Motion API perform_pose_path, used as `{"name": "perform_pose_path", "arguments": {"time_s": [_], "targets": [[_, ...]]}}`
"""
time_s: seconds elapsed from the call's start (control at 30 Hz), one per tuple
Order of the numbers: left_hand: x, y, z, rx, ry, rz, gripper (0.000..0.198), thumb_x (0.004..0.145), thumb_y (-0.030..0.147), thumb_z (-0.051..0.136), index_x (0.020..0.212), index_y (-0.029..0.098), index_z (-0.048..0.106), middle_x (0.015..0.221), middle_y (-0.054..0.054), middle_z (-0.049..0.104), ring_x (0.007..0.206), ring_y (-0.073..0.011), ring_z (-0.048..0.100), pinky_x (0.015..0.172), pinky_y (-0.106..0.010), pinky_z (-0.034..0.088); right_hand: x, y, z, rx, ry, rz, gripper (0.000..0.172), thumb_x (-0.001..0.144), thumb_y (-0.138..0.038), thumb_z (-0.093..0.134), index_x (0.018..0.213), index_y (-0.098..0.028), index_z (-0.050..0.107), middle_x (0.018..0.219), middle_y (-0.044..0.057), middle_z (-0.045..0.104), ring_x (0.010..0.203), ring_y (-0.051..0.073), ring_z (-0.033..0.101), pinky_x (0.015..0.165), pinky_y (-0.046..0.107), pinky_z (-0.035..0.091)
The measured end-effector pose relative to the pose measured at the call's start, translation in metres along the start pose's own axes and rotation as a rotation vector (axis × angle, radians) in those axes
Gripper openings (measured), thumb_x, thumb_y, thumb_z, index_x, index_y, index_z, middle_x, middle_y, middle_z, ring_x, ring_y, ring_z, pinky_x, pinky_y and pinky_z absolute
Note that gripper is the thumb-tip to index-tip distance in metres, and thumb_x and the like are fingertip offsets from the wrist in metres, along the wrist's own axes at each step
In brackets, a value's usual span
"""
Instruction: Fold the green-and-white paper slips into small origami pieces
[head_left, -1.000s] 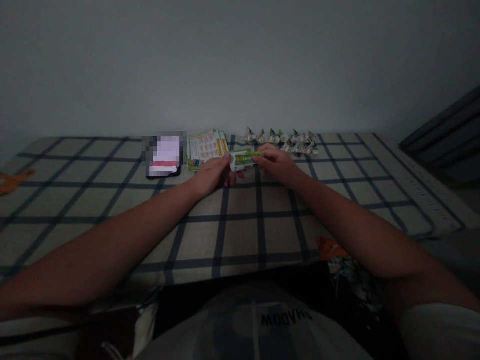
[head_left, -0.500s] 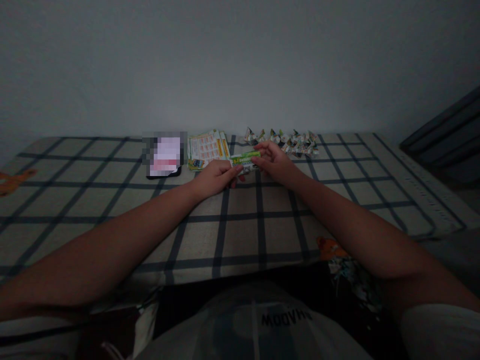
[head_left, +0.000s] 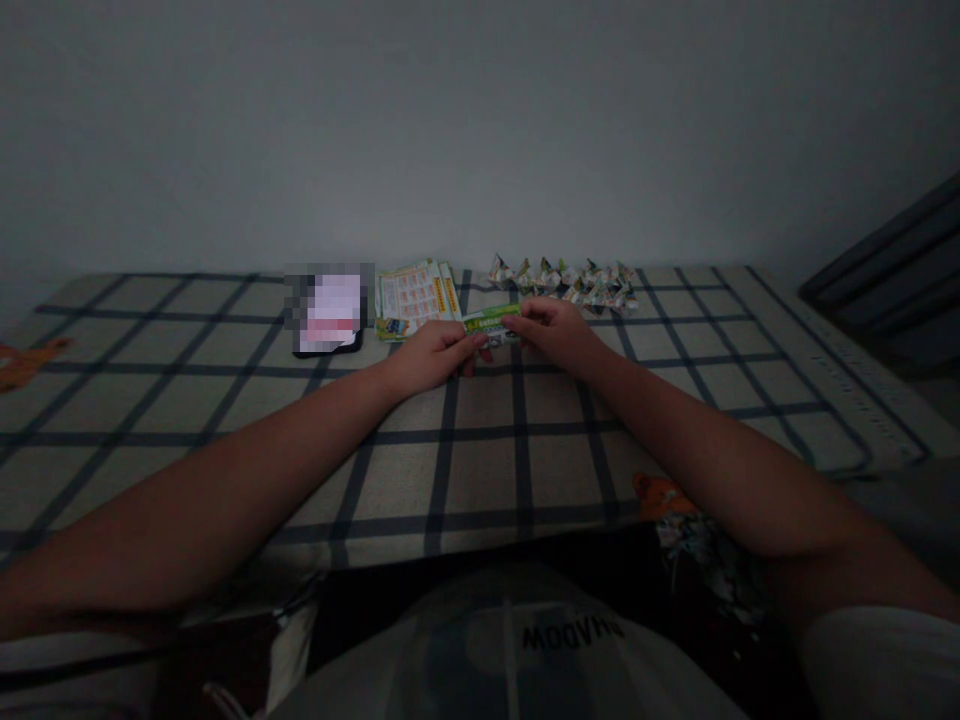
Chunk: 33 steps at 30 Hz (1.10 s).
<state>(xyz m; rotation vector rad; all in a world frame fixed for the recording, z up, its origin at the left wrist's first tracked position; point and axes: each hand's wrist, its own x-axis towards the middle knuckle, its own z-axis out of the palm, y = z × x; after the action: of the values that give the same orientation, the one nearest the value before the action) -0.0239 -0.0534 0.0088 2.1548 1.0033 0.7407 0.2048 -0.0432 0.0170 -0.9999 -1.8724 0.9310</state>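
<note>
Between my two hands is a green and white printed paper point(head_left: 492, 322), a narrow strip that looks folded. My left hand point(head_left: 439, 352) pinches its left end between thumb and fingers. At the right end, the thumb and fingers of my right hand point(head_left: 553, 328) close on the paper. Just beyond my left hand lies a stack of printed leaflets point(head_left: 415, 293) with green edges. Several small folded paper pieces point(head_left: 592, 285) stand in a cluster behind my right hand.
A phone point(head_left: 330, 315) with a blurred, lit screen lies left of the leaflets. The checked tablecloth point(head_left: 480, 470) covers the table up to the grey wall point(head_left: 480, 130). A dark slatted object point(head_left: 892, 270) is at the far right.
My right hand's raised fingers have come down and curled in at the paper's right end. My left hand stays at the left end, and the other things have not moved.
</note>
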Motion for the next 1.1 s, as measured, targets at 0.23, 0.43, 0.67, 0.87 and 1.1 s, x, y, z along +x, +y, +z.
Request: {"name": "perform_pose_path", "arguments": {"time_s": [0.23,0.43,0.67,0.87,1.1], "targets": [[0.001,-0.002,0.000,-0.012,-0.006,-0.005,0.054,0.098,0.055,0.047,0.074,0.014,0.073,0.054,-0.001,0.062,0.049,-0.0112,0.052,0.050,-0.022,0.037,0.000,0.001,0.000,-0.040,0.017,-0.025,0.054,0.081,-0.070,0.065,0.065,-0.020,0.055,0.058,-0.005,0.048,0.056,0.010,0.039,0.056,0.027,0.030],[0.001,0.000,-0.001,-0.007,-0.018,-0.005,0.056,0.097,0.056,0.047,0.071,0.014,0.073,0.052,-0.001,0.060,0.048,-0.0104,0.051,0.049,-0.022,0.036,-0.001,-0.001,0.000,-0.058,0.023,-0.034,0.056,0.081,-0.072,0.064,0.064,-0.019,0.055,0.058,-0.004,0.048,0.056,0.010,0.039,0.056,0.027,0.030],[0.000,0.001,-0.001,-0.023,-0.022,-0.025,0.055,0.096,0.057,0.049,0.075,0.013,0.075,0.050,0.000,0.058,0.045,-0.0096,0.048,0.047,-0.021,0.035,0.001,0.003,0.001,-0.066,0.028,-0.054,0.059,0.081,-0.074,0.063,0.062,-0.019,0.054,0.056,-0.005,0.046,0.056,0.009,0.039,0.056,0.027,0.029],[0.000,-0.001,-0.003,-0.012,-0.037,-0.047,0.052,0.095,0.053,0.050,0.073,0.014,0.075,0.050,-0.001,0.059,0.046,-0.0099,0.048,0.048,-0.022,0.033,0.003,0.010,0.001,-0.071,-0.035,-0.061,0.054,0.085,-0.070,0.061,0.070,-0.018,0.059,0.059,-0.004,0.049,0.057,0.010,0.042,0.055,0.026,0.030],[0.001,-0.005,-0.004,-0.083,-0.107,-0.065,0.048,0.093,0.049,0.053,0.066,0.015,0.073,0.054,-0.003,0.065,0.051,-0.0116,0.054,0.054,-0.024,0.039,0.003,0.011,0.001,-0.070,-0.056,-0.139,0.053,0.085,-0.066,0.064,0.086,-0.014,0.072,0.075,0.002,0.066,0.068,0.012,0.053,0.065,0.027,0.040]]}}
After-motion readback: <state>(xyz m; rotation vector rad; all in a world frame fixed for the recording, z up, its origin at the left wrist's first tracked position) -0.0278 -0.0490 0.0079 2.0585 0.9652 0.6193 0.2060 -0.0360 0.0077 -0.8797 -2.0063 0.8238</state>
